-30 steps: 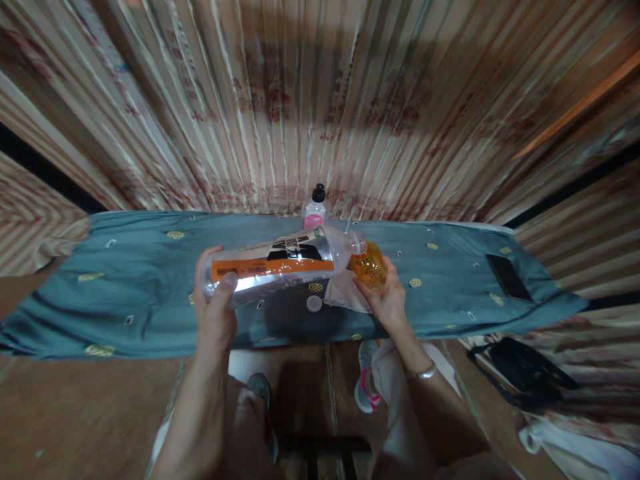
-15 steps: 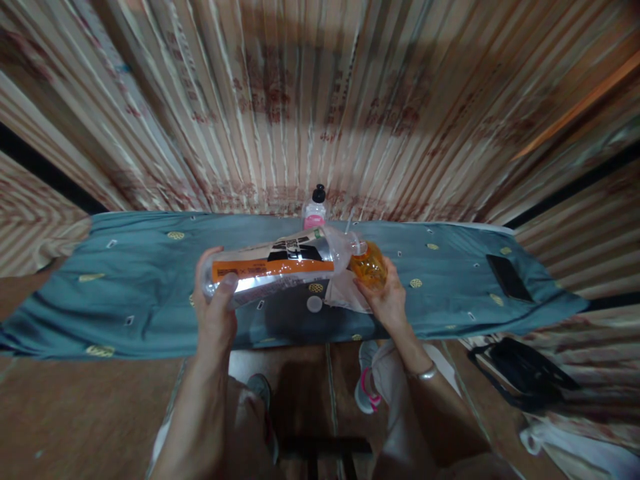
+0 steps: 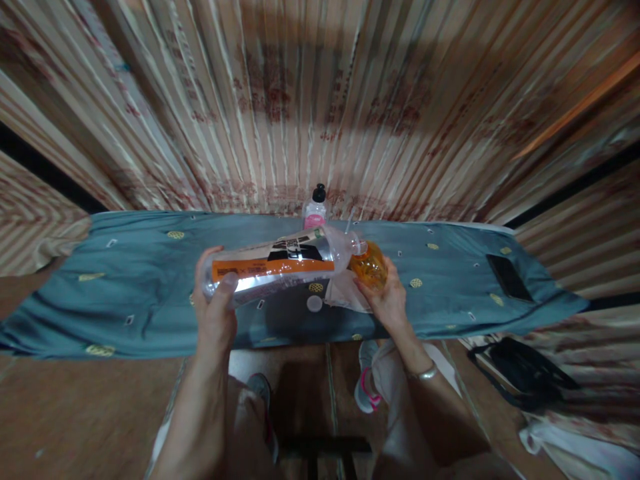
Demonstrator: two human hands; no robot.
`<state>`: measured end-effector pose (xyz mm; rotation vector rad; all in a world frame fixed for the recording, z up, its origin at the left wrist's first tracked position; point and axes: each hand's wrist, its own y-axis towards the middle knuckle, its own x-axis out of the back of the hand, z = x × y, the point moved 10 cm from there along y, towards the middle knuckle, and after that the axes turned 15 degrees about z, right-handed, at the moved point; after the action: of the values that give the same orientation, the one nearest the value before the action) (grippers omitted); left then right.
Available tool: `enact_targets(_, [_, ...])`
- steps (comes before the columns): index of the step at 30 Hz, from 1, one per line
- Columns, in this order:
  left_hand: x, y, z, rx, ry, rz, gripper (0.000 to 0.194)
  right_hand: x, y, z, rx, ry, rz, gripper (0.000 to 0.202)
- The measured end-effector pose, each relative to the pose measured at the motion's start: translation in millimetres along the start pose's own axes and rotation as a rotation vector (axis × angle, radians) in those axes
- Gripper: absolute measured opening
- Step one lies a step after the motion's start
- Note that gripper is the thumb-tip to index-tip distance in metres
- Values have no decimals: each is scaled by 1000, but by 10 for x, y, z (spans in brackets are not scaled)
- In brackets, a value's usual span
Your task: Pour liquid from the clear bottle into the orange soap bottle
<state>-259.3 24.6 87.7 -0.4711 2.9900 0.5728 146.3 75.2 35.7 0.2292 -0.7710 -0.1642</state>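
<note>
Head view: the left hand (image 3: 216,317) is holding a large clear bottle (image 3: 280,263) on its side, mouth toward the right; the right hand (image 3: 387,300) is holding a small orange bottle (image 3: 369,267) at that mouth. Judged step: pouring between the two, though whether liquid is running is not showing. The next move is probably calling for a steady tilt with both necks staying lined up, since a slip would be spilling onto the cloth (image 3: 150,287).

Finger positions: the left thumb is pressing the near side of the large bottle's base, its other fingers wrapping behind, partly hidden; that hand is clamped on it. The right fingers are closing around the orange bottle's body, thumb on the near side, neck free. A white cap (image 3: 315,304) is lying just below the large bottle in view.
</note>
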Motion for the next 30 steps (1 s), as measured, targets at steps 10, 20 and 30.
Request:
enact_targets(10, [11,-4,-14,-9,11,-12,58,-1,-2,-14,-18,13,-1,94])
enact_targets(20, [-9,-5,-39,0,8,-9,58,6,2,16,11,-5,-1,93])
enact_targets(30, [-1,-6,-26,9,2,-17,60,3,1,19,-13,18,15,92])
